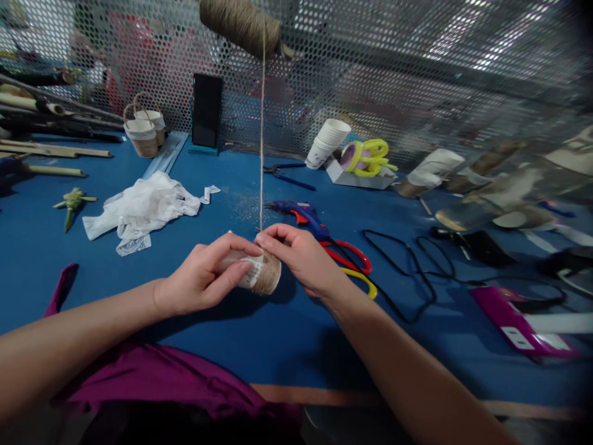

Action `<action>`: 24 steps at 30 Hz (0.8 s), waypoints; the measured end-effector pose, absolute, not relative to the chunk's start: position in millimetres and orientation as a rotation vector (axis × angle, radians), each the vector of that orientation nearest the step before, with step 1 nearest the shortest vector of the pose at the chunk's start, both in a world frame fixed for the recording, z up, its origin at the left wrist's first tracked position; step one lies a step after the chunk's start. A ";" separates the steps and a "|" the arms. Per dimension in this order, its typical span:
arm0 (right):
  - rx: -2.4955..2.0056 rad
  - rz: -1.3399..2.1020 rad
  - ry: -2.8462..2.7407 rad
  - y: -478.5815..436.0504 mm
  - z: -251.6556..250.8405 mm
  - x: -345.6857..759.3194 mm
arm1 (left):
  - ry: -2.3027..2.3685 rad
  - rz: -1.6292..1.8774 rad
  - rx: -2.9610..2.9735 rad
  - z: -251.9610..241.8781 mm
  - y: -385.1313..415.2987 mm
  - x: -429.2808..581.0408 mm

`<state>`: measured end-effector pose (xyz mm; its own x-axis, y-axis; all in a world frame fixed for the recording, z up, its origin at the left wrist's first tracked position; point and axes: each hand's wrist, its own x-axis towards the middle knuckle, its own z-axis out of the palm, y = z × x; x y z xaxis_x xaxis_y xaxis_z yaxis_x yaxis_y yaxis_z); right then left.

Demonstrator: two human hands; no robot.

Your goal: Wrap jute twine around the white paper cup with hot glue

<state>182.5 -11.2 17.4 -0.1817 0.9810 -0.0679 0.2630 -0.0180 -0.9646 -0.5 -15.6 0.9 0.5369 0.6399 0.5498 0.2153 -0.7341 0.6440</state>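
The blue table point(278, 346) fills most of the frame; its orange-brown front edge runs along the bottom centre, and a strip of blue shows between my wrists and that edge. The perforated metal panel point(152, 37) closes off the top, and toward the right edge of the frame everything smears into blur. A white lace heap point(148, 207) lies left of centre, beyond my left hand point(213, 272). Just past my right hand point(301, 253) sits the blue glue gun point(306, 216), tight against its room. The twine spool point(241, 25) is cut off by the top of the frame. A red handle loop point(367, 264) shows beside my right wrist, partly hidden. At centre, my left thumb and fingers grip a twine-wrapped cup point(267, 272), tilted sideways, covering much of its white part; I cannot tell whether it touches the table. My right thumb and forefinger pinch the taut twine point(262, 154) against it.
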 end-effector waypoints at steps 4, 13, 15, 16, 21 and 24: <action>-1.341 1.284 -1.520 -12.4 18.1 186.9 | 0.638 1.116 2.310 0.7 -13.7 -0.3; -1.342 1.384 -1.675 -11.0 21.7 198.4 | 0.748 0.981 2.211 -2.8 -8.5 -0.1; -1.351 1.336 -1.666 -10.1 20.9 197.7 | 0.776 0.949 2.022 -3.0 -7.3 1.7; -1.362 1.290 -1.671 -9.9 20.1 197.0 | 0.780 0.941 1.897 -2.9 -6.4 2.8; -1.378 1.077 -1.791 -12.1 16.2 191.3 | 0.771 0.911 1.424 -1.3 0.2 6.5; -1.379 0.935 -1.891 -15.2 16.4 187.8 | 0.793 0.909 1.383 -0.2 2.1 7.5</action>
